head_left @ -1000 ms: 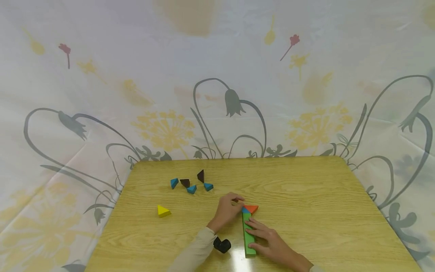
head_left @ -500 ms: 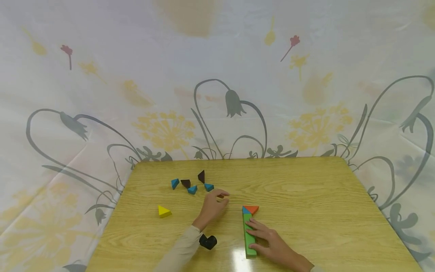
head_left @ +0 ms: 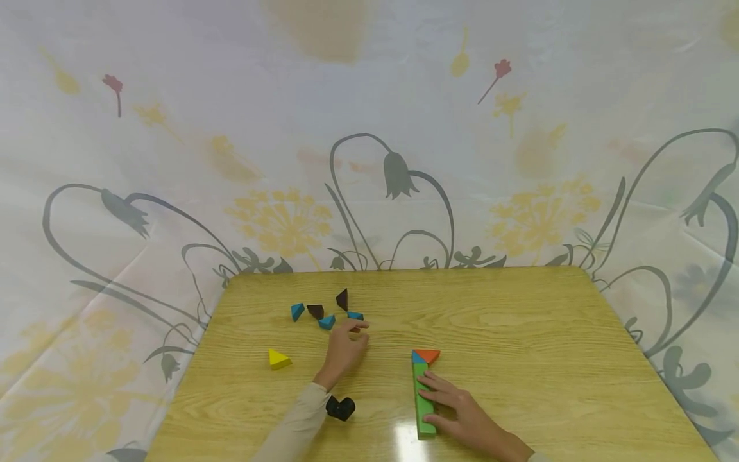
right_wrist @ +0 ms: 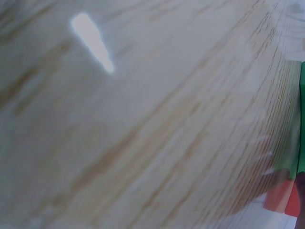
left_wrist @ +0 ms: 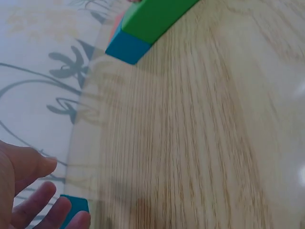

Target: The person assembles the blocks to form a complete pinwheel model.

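My left hand [head_left: 344, 351] holds nothing; its fingers are parted from the thumb, close to a blue triangular block [head_left: 355, 316] that it partly covers in the head view. In the left wrist view the same blue block [left_wrist: 80, 206] shows just past the fingertips. The right hand [head_left: 464, 414] rests its fingers on the side of a long green block [head_left: 424, 404]. At that block's far end a small blue triangle [head_left: 417, 358] and an orange-red triangle [head_left: 428, 355] sit against each other. From the right wrist, only the green block's edge [right_wrist: 301, 119] and the red piece [right_wrist: 292, 205] appear.
Two more blue blocks [head_left: 297, 312] and two dark brown blocks [head_left: 315, 311] lie at the back left of the wooden table [head_left: 519, 321]. A yellow triangular block [head_left: 279, 359] is left of my left hand. A black camera [head_left: 340, 409] is strapped at the left wrist.
My left hand has let go of the small blue triangle's side and moved left and slightly back, up to the loose blue block. The right hand and the green row stay put.
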The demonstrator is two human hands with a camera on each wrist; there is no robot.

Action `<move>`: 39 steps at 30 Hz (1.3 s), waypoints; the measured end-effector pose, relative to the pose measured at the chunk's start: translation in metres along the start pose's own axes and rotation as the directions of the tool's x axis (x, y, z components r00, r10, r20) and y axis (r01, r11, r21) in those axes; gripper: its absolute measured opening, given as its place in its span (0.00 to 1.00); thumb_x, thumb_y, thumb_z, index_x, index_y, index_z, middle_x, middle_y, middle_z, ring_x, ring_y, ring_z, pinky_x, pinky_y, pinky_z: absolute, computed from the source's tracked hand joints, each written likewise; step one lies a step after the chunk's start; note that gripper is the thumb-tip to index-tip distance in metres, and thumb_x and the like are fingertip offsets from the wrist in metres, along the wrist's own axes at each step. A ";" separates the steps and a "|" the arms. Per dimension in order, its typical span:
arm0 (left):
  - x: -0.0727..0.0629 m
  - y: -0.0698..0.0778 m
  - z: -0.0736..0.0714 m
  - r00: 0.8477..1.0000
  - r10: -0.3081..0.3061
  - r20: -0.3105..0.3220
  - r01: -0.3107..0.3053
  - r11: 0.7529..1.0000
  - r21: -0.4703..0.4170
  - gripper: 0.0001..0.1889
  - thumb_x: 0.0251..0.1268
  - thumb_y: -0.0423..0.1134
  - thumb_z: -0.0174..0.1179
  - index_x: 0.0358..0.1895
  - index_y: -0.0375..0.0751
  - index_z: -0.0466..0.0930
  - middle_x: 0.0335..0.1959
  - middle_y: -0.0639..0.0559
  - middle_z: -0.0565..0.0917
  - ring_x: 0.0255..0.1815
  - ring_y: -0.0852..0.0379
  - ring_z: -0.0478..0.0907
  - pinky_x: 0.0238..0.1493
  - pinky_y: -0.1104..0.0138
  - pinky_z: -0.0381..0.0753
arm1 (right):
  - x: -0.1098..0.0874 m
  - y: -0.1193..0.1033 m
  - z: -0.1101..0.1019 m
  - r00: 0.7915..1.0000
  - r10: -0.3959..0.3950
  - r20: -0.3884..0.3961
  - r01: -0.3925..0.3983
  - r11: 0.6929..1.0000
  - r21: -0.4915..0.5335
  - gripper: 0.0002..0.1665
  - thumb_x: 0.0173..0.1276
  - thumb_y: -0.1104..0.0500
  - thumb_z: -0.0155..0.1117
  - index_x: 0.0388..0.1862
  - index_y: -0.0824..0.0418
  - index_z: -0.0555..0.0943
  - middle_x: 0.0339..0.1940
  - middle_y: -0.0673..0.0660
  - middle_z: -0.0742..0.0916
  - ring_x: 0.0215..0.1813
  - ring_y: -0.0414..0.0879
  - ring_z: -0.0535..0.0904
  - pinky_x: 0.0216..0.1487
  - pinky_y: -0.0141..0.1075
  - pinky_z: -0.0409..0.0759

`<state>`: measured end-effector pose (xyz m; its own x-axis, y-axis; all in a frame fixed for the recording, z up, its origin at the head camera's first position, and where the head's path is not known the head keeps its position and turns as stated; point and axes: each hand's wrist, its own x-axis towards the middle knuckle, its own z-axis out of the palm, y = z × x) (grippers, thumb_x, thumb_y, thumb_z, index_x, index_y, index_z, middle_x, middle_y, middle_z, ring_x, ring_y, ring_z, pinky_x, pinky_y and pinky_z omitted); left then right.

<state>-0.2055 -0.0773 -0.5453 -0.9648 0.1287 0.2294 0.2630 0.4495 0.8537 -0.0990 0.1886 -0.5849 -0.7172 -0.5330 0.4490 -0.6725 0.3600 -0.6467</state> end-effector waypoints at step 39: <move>0.032 -0.038 -0.015 0.996 0.086 0.036 -0.084 0.996 -0.035 0.17 0.56 0.27 0.65 0.50 0.30 0.80 0.46 0.38 0.77 0.41 0.42 0.76 0.40 0.60 0.79 | 0.013 -0.030 -0.014 1.000 0.011 -0.005 -0.011 1.000 0.027 0.24 0.58 0.66 0.69 0.52 0.75 0.78 0.59 0.71 0.76 0.61 0.72 0.66 0.65 0.28 0.60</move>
<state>-0.2463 -0.1040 -0.5635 -0.9378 0.1989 0.2845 0.3430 0.4057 0.8472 -0.0905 0.1811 -0.5509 -0.7256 -0.5250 0.4449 -0.6593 0.3453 -0.6679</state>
